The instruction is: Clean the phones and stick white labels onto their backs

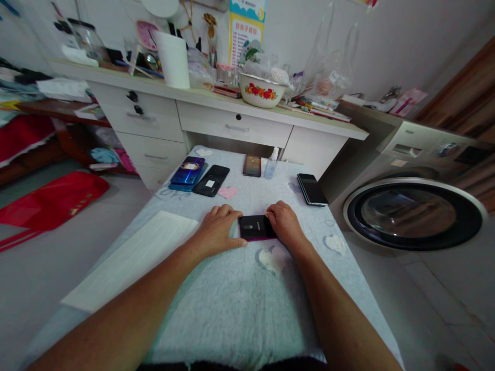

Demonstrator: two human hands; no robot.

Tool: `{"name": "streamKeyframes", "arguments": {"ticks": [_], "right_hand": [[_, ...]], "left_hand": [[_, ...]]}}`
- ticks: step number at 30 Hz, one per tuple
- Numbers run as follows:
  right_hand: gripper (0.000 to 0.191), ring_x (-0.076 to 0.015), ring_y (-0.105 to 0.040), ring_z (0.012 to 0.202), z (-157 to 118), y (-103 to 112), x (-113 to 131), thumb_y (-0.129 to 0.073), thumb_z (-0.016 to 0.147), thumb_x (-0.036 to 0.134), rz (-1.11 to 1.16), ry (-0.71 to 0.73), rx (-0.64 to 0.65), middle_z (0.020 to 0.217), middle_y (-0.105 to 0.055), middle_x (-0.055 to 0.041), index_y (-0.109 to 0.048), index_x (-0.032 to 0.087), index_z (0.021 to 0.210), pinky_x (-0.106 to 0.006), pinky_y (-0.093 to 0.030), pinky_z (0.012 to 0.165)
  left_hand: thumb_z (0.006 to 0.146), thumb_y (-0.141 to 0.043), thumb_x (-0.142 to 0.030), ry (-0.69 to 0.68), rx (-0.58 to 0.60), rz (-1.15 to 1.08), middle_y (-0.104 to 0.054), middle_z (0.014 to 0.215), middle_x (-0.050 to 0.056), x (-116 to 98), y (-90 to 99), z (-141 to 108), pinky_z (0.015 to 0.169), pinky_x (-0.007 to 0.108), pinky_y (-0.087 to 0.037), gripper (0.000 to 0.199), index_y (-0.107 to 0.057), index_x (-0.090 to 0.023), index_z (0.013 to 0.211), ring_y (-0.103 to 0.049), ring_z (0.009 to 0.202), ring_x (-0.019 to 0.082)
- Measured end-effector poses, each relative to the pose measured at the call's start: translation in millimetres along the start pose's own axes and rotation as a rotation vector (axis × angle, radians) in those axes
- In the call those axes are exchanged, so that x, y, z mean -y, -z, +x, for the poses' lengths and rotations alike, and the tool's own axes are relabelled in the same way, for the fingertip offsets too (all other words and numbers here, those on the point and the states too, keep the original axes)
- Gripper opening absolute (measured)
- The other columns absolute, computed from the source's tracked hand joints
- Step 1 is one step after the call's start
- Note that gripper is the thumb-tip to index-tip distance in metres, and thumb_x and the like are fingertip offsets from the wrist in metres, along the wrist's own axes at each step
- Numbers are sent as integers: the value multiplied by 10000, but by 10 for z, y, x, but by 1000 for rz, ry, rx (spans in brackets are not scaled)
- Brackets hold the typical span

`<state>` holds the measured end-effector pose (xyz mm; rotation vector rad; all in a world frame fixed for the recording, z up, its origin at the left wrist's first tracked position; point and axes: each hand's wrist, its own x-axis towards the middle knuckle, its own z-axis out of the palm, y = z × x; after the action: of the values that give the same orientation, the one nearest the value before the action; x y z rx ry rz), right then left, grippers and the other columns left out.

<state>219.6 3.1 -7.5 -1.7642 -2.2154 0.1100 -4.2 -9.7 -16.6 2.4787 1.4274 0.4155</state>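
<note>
A dark phone (253, 226) with a reddish-purple edge lies back up on the cloth-covered table, its camera strip toward the left. My left hand (220, 229) grips its left end, thumb along the near edge and fingers at the far side. Over the right end, my right hand (285, 221) is closed with its fingertips pressed down on the phone's back. Whatever may be pinched under those fingers is hidden. Beyond my hands stand a clear spray bottle (271, 164) and a brownish, pixelated rectangular item (252, 166).
Blue phones (187, 172) and a black phone (211, 180) lie at the far left. Stacked phones (312, 189) lie far right. A pale flat board (135, 257) rests along the left. Behind is a white desk (235, 121) with a flowered bowl (262, 91); a washing machine (413, 206) stands right.
</note>
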Motion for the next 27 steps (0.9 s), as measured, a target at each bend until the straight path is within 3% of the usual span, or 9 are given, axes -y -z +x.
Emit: {"name": "streamKeyframes", "arguments": {"ticks": [27], "right_hand": [[163, -171, -545, 917, 0, 6, 35, -511, 902, 199, 0, 11, 1, 911, -615, -69, -672, 170, 888, -255, -368, 842]], "left_hand": [[646, -674, -611, 0, -1, -5, -516, 1183, 82, 6, 2, -1, 928, 408, -385, 712, -522, -259, 1246, -467, 1060, 297]]}}
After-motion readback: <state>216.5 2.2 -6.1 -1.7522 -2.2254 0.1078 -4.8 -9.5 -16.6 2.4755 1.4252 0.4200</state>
